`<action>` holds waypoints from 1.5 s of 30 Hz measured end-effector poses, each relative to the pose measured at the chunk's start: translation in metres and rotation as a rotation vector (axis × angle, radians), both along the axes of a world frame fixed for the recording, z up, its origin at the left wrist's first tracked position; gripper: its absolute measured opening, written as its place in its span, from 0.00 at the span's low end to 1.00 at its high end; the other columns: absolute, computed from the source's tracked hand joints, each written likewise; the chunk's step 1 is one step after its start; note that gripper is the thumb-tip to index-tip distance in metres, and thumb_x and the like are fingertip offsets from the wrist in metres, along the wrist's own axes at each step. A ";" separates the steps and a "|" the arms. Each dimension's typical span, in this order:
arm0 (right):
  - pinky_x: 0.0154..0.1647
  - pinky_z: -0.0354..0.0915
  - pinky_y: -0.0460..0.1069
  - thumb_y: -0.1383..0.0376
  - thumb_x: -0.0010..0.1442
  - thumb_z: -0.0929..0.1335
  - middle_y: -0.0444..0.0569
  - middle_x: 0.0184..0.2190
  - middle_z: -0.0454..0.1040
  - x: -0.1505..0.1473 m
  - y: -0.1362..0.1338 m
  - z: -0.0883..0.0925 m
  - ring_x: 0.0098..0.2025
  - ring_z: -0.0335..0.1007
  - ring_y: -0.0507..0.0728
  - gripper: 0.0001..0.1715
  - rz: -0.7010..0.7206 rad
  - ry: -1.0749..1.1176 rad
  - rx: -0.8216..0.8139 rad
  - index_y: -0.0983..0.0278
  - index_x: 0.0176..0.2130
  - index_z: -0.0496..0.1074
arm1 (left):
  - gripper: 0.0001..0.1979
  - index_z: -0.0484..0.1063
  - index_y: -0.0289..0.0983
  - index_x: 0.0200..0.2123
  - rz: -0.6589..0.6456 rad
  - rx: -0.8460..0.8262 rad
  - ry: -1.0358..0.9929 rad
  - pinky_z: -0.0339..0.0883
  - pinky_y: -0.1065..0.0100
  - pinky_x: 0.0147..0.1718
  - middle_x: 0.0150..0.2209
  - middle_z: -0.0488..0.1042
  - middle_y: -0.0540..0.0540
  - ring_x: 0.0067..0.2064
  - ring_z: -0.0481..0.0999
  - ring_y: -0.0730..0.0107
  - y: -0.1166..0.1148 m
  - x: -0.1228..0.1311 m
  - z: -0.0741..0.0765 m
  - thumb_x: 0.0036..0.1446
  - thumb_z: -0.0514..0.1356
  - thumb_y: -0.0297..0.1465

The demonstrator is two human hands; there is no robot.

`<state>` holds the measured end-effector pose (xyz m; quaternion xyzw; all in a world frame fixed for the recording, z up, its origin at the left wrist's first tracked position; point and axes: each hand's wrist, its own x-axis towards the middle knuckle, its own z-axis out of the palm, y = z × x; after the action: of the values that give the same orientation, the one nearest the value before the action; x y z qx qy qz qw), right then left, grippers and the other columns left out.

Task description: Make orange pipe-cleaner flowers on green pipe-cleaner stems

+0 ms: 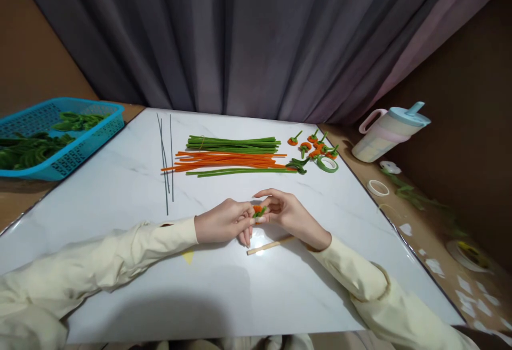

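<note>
My left hand (224, 223) and my right hand (288, 214) meet over the white marble table (120, 190), both pinching a small orange and green pipe-cleaner piece (258, 211) between the fingertips. A thin wooden stick (269, 245) lies on the table just under my right wrist. Farther back lie bundles of green pipe cleaners (234, 144) and orange pipe cleaners (224, 160). Several finished small orange pieces with green stems (314, 147) sit at the back right beside a roll of green tape (328, 164).
Thin dark wires (166, 163) lie to the left of the bundles. A blue basket (80, 144) with green leaf shapes stands at the far left. A pink and blue jug (386, 131), tape rolls (378, 187) and scraps are on the brown surface at right. Grey curtain behind.
</note>
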<state>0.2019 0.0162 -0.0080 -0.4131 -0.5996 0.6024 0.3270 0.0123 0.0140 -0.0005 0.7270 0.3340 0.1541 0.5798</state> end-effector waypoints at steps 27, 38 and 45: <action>0.42 0.67 0.56 0.73 0.61 0.60 0.52 0.40 0.70 0.004 -0.016 0.011 0.43 0.66 0.59 0.27 -0.016 -0.455 0.947 0.58 0.58 0.55 | 0.13 0.70 0.31 0.29 0.134 -0.194 -0.061 0.69 0.71 0.26 0.24 0.73 0.46 0.27 0.73 0.71 0.012 -0.002 0.003 0.52 0.60 0.37; 0.42 0.71 0.52 0.70 0.57 0.68 0.54 0.51 0.64 0.003 -0.016 0.020 0.48 0.65 0.57 0.29 -0.094 -0.085 0.822 0.58 0.56 0.58 | 0.09 0.71 0.33 0.34 0.265 0.171 -0.153 0.69 0.70 0.36 0.33 0.76 0.45 0.35 0.75 0.68 0.007 -0.002 -0.005 0.52 0.59 0.32; 0.45 0.67 0.54 0.70 0.57 0.68 0.55 0.44 0.70 0.002 -0.017 0.020 0.46 0.66 0.58 0.18 -0.045 -0.179 0.996 0.62 0.49 0.67 | 0.07 0.73 0.33 0.34 0.299 0.328 -0.154 0.68 0.73 0.35 0.32 0.77 0.46 0.33 0.75 0.71 0.005 -0.005 -0.009 0.53 0.57 0.29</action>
<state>0.2041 -0.0008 0.0117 -0.2698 -0.8309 0.1983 0.4443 0.0072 0.0192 -0.0096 0.7400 0.3632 0.3457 0.4483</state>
